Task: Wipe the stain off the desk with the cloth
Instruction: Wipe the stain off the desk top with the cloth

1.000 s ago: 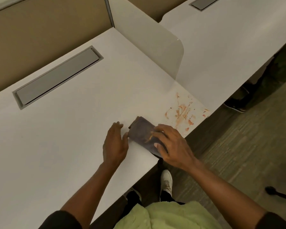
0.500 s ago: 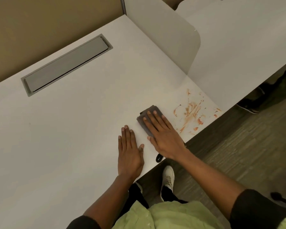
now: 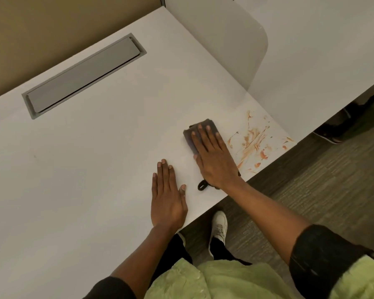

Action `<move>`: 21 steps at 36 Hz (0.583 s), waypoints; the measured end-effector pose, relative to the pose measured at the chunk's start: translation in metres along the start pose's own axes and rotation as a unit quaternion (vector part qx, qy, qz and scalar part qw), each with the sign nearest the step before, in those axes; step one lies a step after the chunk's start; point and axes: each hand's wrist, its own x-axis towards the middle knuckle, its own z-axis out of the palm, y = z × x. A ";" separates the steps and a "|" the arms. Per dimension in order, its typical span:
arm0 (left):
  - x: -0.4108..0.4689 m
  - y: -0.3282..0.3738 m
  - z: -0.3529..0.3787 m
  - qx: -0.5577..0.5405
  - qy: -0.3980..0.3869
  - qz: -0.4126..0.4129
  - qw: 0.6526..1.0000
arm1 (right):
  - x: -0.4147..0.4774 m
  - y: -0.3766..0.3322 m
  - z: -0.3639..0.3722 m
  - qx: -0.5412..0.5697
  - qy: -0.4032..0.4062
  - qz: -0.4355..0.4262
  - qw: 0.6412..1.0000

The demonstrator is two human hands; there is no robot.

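Observation:
An orange-red smeared stain (image 3: 253, 141) marks the white desk (image 3: 95, 169) near its front right corner. A dark grey folded cloth (image 3: 189, 137) lies flat on the desk just left of the stain. My right hand (image 3: 214, 160) lies flat on top of the cloth with straight fingers and covers most of it. A black loop (image 3: 203, 185) of the cloth sticks out by my wrist. My left hand (image 3: 167, 197) rests palm down on the bare desk, left of the cloth and apart from it.
A grey cable hatch (image 3: 84, 74) is set into the desk at the back left. A white rounded divider (image 3: 225, 39) stands behind the stain, with a neighbouring desk (image 3: 311, 50) beyond. The desk's front edge runs just under my wrists; my white shoe (image 3: 219, 225) stands on the floor below.
My right hand has laid the cloth flat and pressed down on it. My left hand let go of the cloth and now lies flat on the desk beside it.

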 end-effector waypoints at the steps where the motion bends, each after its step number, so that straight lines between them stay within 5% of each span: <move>1: 0.000 -0.001 -0.001 -0.009 -0.002 -0.004 1.000 | -0.008 -0.002 0.002 0.000 -0.002 -0.013 1.000; 10: 0.001 0.001 -0.009 -0.062 -0.005 -0.006 0.998 | -0.060 -0.017 0.022 0.009 0.014 -0.129 0.991; 17: -0.001 0.001 -0.008 -0.037 -0.004 -0.014 0.999 | 0.019 0.026 -0.007 0.006 0.038 0.046 0.998; 21: -0.003 0.000 -0.010 -0.047 -0.008 -0.011 0.999 | -0.009 0.007 0.003 0.011 0.019 -0.062 0.998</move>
